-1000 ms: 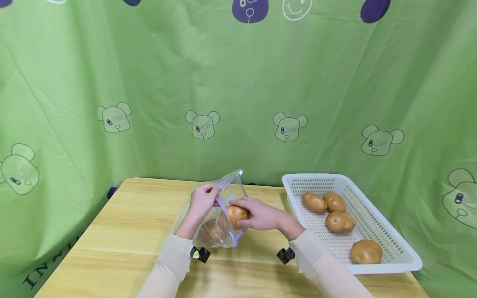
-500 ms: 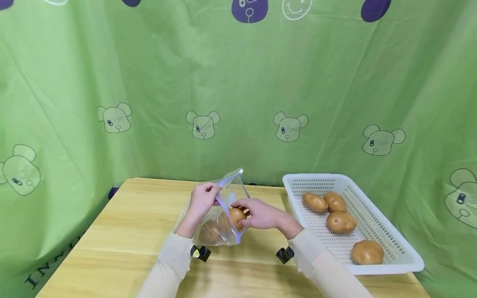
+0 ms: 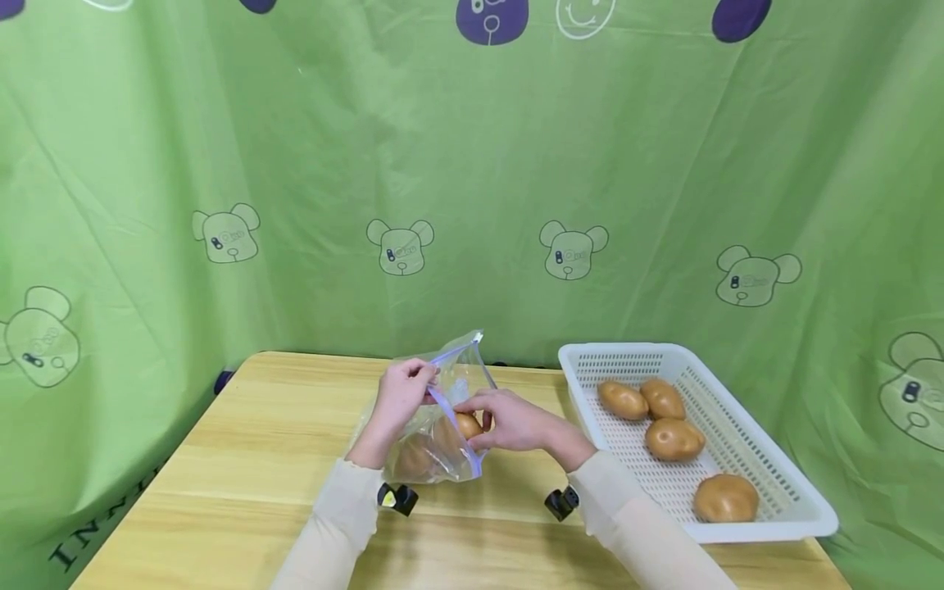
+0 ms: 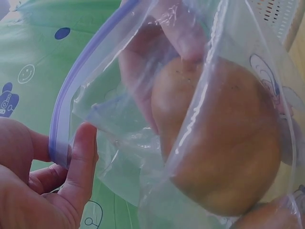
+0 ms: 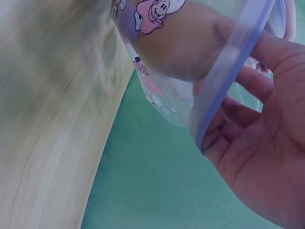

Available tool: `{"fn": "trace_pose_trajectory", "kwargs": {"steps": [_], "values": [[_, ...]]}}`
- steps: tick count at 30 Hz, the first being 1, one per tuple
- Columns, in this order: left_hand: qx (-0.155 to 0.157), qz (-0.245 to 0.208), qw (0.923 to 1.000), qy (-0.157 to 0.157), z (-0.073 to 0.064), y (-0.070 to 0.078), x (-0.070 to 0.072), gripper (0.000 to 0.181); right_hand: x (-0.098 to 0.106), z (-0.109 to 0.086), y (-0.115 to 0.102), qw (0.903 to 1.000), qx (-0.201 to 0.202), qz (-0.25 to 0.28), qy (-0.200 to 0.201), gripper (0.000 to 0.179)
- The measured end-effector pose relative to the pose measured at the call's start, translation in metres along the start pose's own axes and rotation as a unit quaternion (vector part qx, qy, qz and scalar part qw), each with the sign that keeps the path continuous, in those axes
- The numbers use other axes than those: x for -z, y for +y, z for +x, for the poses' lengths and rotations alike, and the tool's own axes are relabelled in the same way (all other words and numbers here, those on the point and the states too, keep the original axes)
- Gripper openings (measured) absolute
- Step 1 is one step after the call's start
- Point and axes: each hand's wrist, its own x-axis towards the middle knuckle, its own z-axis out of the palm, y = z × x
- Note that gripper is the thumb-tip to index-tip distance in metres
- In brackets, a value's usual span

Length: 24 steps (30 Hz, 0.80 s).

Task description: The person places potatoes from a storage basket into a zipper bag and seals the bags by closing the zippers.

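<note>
My left hand (image 3: 401, 393) pinches the purple zip edge of a clear zip-lock bag (image 3: 438, 471) and holds its mouth apart; the left wrist view shows thumb and fingers on that edge. Through the mouth reaches my right hand (image 3: 512, 422), its fingers and thumb round a brown potato (image 4: 219, 138) inside the bag. Below it, another potato (image 4: 274, 214) shows through the plastic. Cartoon figures are printed on the bag, seen in the right wrist view. Plastic partly blurs the right fingertips.
A white plastic basket (image 3: 800, 492) stands at the right of the wooden table (image 3: 243, 459), with several potatoes (image 3: 674, 440) in it. Behind the table hangs a green curtain (image 3: 479, 164) with bear prints.
The right hand has moved the potato deeper into the bag, leftward. The bag's lower front edge has shifted slightly right and up. The left hand has stayed nearly still on the zip edge.
</note>
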Motion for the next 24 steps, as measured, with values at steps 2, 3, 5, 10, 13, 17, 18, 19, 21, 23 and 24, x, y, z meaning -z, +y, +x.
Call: {"fn": "trace_pose_trajectory", "kwargs": {"steps": [2,3,5,10,13,17,18,19,21,23,24], "values": [[0.001,-0.005,1.0,-0.004,0.001,0.0,0.0,0.019,0.0,0.001,0.001,0.9999,-0.002,0.013,-0.002,0.048],[0.0,-0.007,1.0,-0.006,0.001,-0.001,0.0,0.02,-0.001,0.001,0.002,0.9998,-0.004,0.021,-0.003,0.046],[0.005,-0.01,0.9999,-0.009,0.002,-0.003,0.0,0.02,-0.001,0.002,0.002,0.9991,-0.007,0.041,-0.006,0.041],[0.008,-0.014,0.9998,-0.008,0.007,-0.009,-0.003,0.02,-0.002,0.003,0.003,0.9974,-0.006,0.072,-0.002,0.022],[0.008,-0.016,0.9998,-0.008,0.007,-0.009,-0.002,0.021,-0.002,0.003,0.003,0.9964,-0.006,0.085,0.007,0.016],[0.009,-0.014,0.9998,-0.006,0.007,-0.01,-0.001,0.022,0.003,-0.004,-0.002,0.9941,-0.003,0.106,0.025,0.017],[0.011,-0.011,0.9999,-0.006,0.007,-0.01,0.0,0.022,0.005,-0.007,-0.003,0.9937,-0.001,0.108,0.029,0.018],[0.014,-0.009,0.9998,-0.006,0.007,-0.011,0.0,0.022,0.008,-0.01,-0.004,0.9934,0.0,0.11,0.034,0.02],[0.017,-0.005,0.9998,-0.007,0.006,-0.011,0.0,0.021,0.014,-0.019,-0.005,0.9936,0.002,0.104,0.043,0.023],[0.02,-0.003,0.9998,-0.006,0.005,-0.012,0.001,0.021,0.02,-0.028,-0.004,0.9945,0.0,0.093,0.048,0.023],[0.019,-0.003,0.9998,-0.006,0.005,-0.012,0.001,0.021,0.024,-0.034,-0.003,0.995,-0.001,0.086,0.051,0.024]]}}
